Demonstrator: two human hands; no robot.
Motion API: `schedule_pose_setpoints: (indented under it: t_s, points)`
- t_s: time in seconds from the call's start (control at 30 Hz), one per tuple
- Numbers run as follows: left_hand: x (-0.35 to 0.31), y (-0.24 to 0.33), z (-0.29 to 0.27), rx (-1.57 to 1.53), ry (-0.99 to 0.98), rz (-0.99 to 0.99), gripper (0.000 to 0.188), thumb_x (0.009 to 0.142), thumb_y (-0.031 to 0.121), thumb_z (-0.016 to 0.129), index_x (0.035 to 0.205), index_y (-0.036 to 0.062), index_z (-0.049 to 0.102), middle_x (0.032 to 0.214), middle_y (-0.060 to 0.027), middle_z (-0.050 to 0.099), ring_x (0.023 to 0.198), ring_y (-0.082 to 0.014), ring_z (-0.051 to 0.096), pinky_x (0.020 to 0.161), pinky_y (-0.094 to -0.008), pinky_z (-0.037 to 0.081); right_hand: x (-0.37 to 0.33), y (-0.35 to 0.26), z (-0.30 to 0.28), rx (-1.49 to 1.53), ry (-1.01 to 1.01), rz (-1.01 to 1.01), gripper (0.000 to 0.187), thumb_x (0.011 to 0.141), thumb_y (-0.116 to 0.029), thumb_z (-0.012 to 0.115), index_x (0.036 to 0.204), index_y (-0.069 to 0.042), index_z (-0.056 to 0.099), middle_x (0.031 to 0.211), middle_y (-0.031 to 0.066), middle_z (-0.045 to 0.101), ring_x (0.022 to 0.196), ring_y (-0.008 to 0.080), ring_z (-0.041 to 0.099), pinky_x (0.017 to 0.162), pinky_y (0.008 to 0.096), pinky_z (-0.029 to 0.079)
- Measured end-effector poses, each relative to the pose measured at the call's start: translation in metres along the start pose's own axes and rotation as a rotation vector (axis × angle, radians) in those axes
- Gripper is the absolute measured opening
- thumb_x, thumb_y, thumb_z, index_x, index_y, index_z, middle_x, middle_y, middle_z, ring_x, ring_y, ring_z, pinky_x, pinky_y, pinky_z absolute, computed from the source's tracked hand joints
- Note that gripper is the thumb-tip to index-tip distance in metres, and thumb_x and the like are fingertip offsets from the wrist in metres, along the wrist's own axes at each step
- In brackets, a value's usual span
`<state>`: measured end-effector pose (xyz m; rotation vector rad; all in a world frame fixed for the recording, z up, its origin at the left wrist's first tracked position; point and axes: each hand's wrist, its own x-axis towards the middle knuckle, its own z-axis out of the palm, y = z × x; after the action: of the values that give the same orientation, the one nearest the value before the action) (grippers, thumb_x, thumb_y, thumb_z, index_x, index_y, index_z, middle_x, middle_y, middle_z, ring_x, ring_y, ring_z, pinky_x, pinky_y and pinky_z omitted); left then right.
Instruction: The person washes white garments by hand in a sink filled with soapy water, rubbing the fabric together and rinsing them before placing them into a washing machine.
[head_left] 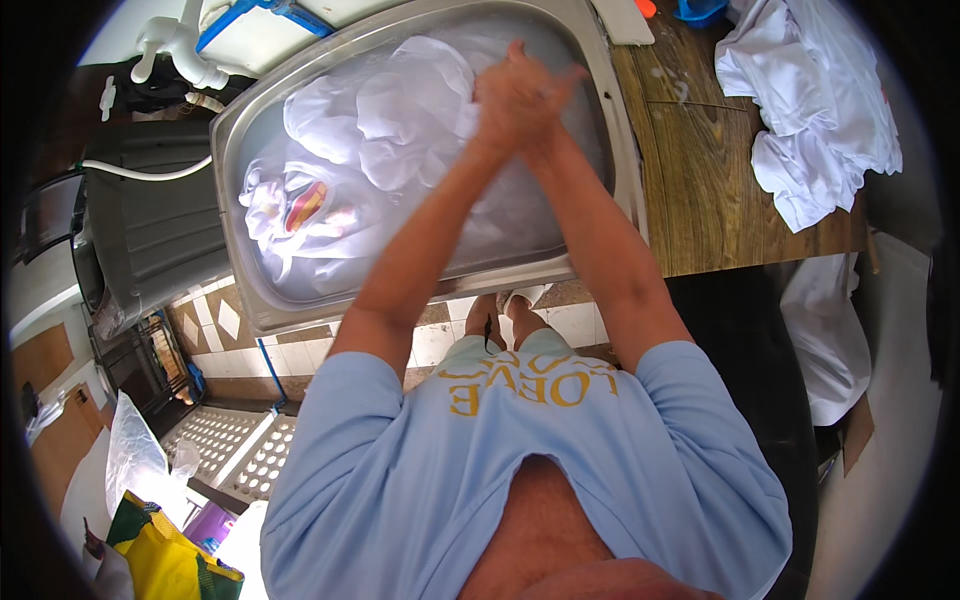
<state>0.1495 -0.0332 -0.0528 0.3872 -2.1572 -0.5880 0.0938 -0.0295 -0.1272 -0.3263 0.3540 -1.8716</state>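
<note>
My left hand (pixel 497 98) and my right hand (pixel 545 102) are pressed together over the far right part of a metal sink basin (pixel 632 190). Motion smears their fingers, and they overlap, so whether anything is between them is hidden. Cloudy grey water fills the basin. White wet cloth (pixel 415 110) bulges out of the water just left of my hands. Nearer the left side of the basin lies a white garment with a red and yellow patch (pixel 306 207), partly under water.
A white tap (pixel 170 48) stands beyond the basin's far left corner. On the wooden counter (pixel 700 190) to the right lies a heap of white clothes (pixel 800 100), near a blue plastic item (pixel 700 10). A dark grey ribbed surface (pixel 150 215) adjoins the basin's left side.
</note>
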Motion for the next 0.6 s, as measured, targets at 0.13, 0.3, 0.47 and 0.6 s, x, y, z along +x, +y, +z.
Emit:
schedule_pose_setpoints:
  t_s: [0.13,0.3,0.47,0.6]
  points:
    - [0.023,-0.057,-0.029,-0.159,0.025,-0.356,0.024,0.077,0.012,0.064,0.058,0.0009,0.058,0.053,-0.014,0.054,0.041,-0.0205,0.048,0.044,-0.0336,0.041,-0.007,-0.007,0.099,-0.066,0.683,0.22,0.034,0.093,-0.047,0.043,0.09,-0.015,0.055,0.092,0.0003,0.055,0.084,0.0132,0.054,0.07,0.031,0.047]
    - [0.019,-0.058,-0.009,-0.105,0.11,-0.166,0.027,0.079,0.013,0.064,0.058,-0.0003,0.058,0.051,-0.0141,0.052,0.041,-0.0178,0.042,0.044,-0.0321,0.037,-0.001,-0.003,-0.001,0.128,-0.03,0.118,0.049,0.089,-0.057,0.041,0.077,-0.01,0.05,0.076,0.0022,0.053,0.073,0.0157,0.053,0.065,0.0323,0.046]
    - [0.005,-0.115,-0.045,-0.032,0.154,-0.491,0.034,0.081,0.024,0.068,0.056,0.0017,0.06,0.048,-0.0012,0.051,0.045,-0.0068,0.04,0.044,-0.0273,0.034,0.003,-0.01,0.07,-0.162,0.676,0.1,0.047,0.087,-0.051,0.051,0.076,-0.005,0.05,0.076,0.0078,0.051,0.073,0.0195,0.051,0.071,0.0376,0.046]
    - [0.003,-0.114,-0.089,-0.549,0.059,-0.854,0.04,0.08,0.034,0.069,0.054,0.0066,0.059,0.051,0.006,0.048,0.047,-0.0055,0.035,0.044,-0.0258,0.03,0.002,-0.028,0.06,-0.183,0.76,-0.034,0.049,0.08,-0.051,0.063,0.084,-0.004,0.05,0.088,0.0113,0.052,0.082,0.0248,0.051,0.081,0.0445,0.045]
